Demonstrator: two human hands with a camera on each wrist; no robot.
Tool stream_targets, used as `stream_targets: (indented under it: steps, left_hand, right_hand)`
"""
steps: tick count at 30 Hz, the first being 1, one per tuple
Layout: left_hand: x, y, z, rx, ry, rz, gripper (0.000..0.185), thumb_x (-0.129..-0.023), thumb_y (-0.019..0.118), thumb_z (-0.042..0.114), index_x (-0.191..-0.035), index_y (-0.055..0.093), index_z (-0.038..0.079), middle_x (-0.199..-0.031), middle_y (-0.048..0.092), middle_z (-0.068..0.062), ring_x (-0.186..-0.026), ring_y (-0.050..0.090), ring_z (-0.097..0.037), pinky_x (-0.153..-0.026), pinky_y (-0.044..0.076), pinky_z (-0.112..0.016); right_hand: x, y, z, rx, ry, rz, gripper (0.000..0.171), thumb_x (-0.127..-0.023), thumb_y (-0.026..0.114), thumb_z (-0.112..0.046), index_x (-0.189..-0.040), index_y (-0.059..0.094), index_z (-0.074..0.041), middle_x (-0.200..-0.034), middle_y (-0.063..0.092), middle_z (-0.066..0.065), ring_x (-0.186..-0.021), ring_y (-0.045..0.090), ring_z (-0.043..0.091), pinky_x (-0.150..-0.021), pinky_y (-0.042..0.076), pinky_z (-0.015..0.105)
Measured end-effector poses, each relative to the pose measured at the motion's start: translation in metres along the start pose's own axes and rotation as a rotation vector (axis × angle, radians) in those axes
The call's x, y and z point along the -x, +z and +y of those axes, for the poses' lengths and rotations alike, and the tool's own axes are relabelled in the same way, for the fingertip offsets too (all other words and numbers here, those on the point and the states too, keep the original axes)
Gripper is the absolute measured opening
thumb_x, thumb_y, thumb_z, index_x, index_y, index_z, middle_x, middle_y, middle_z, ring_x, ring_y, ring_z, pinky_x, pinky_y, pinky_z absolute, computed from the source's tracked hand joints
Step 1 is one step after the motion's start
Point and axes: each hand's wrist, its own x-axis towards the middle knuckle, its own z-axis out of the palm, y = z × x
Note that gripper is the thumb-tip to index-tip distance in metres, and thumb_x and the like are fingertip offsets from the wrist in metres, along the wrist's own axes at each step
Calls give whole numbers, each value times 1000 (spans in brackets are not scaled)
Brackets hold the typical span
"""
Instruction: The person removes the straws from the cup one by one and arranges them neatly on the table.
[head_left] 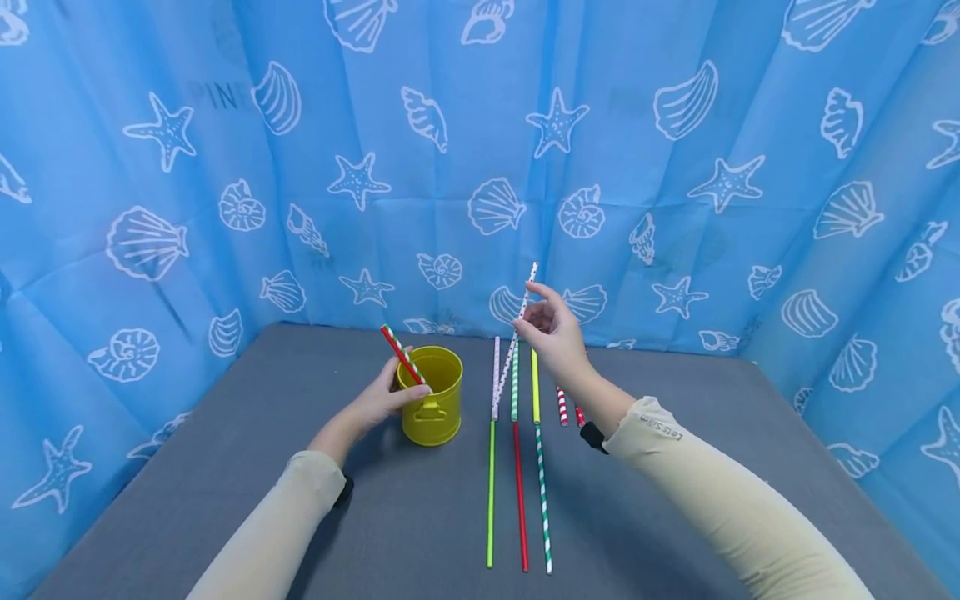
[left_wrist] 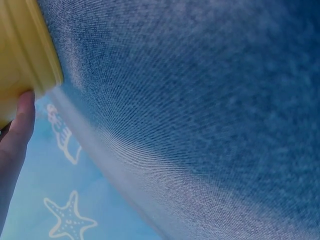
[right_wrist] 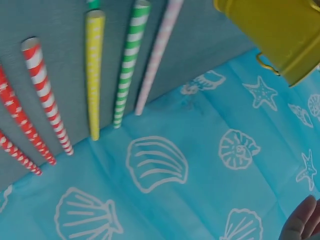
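Beside the yellow bucket (head_left: 431,408), on its left, the person's left hand (head_left: 378,404) curls against the wall with the thumb lying across the front near the rim. Two straws, a red straw and a green-striped straw (head_left: 402,356), lean out of the bucket over that hand, slanting up and away to the left. The bucket stands on the grey table (head_left: 225,467).

To the right of the bucket and above the table, the right hand (head_left: 551,333) is raised, its fingertips pinched together on a white dotted straw (head_left: 517,329) that tilts, top end leaning right toward the blue shell-print curtain (head_left: 675,167).

Just right of the bucket a row of straws lies flat and roughly parallel: a pale pink straw (head_left: 496,375) end to end with a lime straw (head_left: 491,492), then a green-striped one above a red straw (head_left: 521,500), then a yellow straw (head_left: 535,383) above a green-and-white striped straw (head_left: 544,508). Farther right of the bucket, short ends of two red-and-white striped straws (head_left: 562,406) show beside the right wrist.
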Motion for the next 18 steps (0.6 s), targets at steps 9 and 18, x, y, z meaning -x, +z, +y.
stream_targets:
  steps: [9, 18]
  left_hand:
    - [2, -2, 0, 3, -9, -19, 89, -93, 63, 33, -157, 2, 18, -149, 29, -22, -135, 28, -40, -102, 36, -58]
    - [3, -2, 3, 0, -1, -36, 86, -95, 60, 31, -157, 3, 18, -150, 28, -20, -137, 27, -38, -103, 36, -57]
  right_hand:
    - [15, -17, 4, 57, 66, -26, 55, -91, 62, 2, -142, 41, -1, -94, 56, 15, -77, 56, 10, -68, 49, 21]
    - [25, -35, 8, 136, 76, -52, 57, -92, 64, -2, -143, 39, 0, -92, 57, 12, -76, 56, 13, -67, 50, 23]
